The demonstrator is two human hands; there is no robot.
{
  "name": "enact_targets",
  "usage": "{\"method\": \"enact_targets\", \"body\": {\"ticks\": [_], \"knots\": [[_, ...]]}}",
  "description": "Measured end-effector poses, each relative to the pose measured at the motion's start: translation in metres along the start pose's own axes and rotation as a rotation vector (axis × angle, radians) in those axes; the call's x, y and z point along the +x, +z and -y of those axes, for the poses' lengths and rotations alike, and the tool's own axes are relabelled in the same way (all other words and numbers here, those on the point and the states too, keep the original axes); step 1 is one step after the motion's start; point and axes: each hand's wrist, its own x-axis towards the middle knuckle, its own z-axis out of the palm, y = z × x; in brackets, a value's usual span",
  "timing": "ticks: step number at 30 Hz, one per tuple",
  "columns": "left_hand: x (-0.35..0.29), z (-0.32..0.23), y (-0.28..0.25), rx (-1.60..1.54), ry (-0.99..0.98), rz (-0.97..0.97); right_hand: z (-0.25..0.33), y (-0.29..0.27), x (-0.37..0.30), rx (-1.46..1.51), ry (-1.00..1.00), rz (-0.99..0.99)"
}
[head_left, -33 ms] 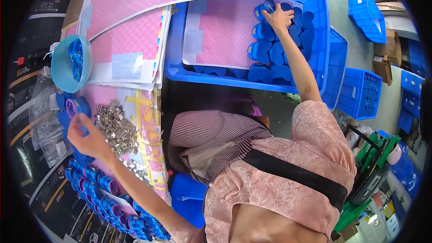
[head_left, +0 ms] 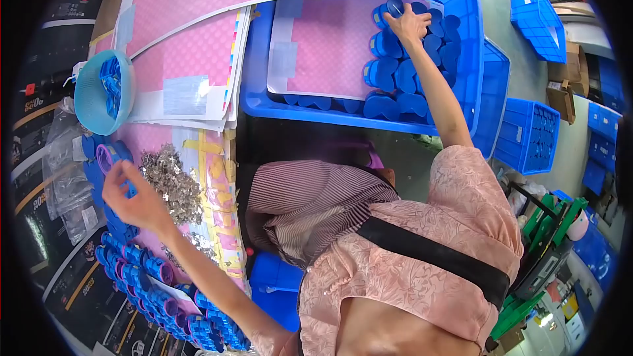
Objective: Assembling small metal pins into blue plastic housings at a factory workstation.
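My right hand [head_left: 411, 25] reaches into a large blue plastic crate [head_left: 330, 120]. Its fingers are bent around a glossy blue figure-eight-shaped part [head_left: 395, 7] at the far end of a row. More blue parts [head_left: 404, 76] stand packed beside and under my wrist, on a pink patterned sheet [head_left: 323, 46]. At the left, my left hand [head_left: 135, 201] hovers over the work table with thumb and fingers curled together. Blue shows between those fingers, but whether they hold anything is unclear. Beyond it is a blue part with a purple-rimmed opening [head_left: 105, 157]; beside it lies a pile of small silvery metal pieces [head_left: 170, 181].
A turquoise basket [head_left: 84, 99] holding blue pieces stands at the table's far left. Large pink sheets [head_left: 217, 0] are stacked at the back. Rows of blue parts [head_left: 148, 283] fill the near left. Other blue crates [head_left: 524, 135] and a green machine [head_left: 541, 237] are at the right.
My left hand has shifted slightly right and toward me, its fingers drawn in a little more. My right hand stays at the blue part in the crate.
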Motion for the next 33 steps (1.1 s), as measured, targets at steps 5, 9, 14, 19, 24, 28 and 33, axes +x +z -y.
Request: {"method": "enact_targets", "body": {"ticks": [5, 9, 14, 19, 24, 28, 33], "knots": [[-0.027, -0.081, 0.027, -0.346, 0.077, 0.186, -0.007, 0.007, -0.011, 0.088, -0.136, -0.105], [-0.049, -0.135, 0.051, -0.545, 0.036, 0.394, -0.008, -0.004, -0.001, 0.069, 0.022, 0.048], [-0.073, -0.157, 0.058, -0.737, -0.129, 0.600, -0.022, -0.026, 0.006, 1.039, -0.041, -0.281], [-0.073, -0.163, 0.042, -1.078, -0.246, 0.581, 0.021, -0.140, -0.099, 1.438, -0.349, 0.389], [-0.061, -0.182, 0.044, -1.078, 0.012, 0.256, 0.089, -0.187, -0.214, 1.760, -0.272, 0.990], [-0.056, -0.146, 0.024, -1.008, -0.348, 0.077, 0.146, -0.160, -0.243, 1.571, -0.282, 1.394], [-0.027, -0.094, 0.013, -0.522, -0.236, 0.027, 0.242, -0.163, -0.277, 1.628, -0.122, 1.668]]}}
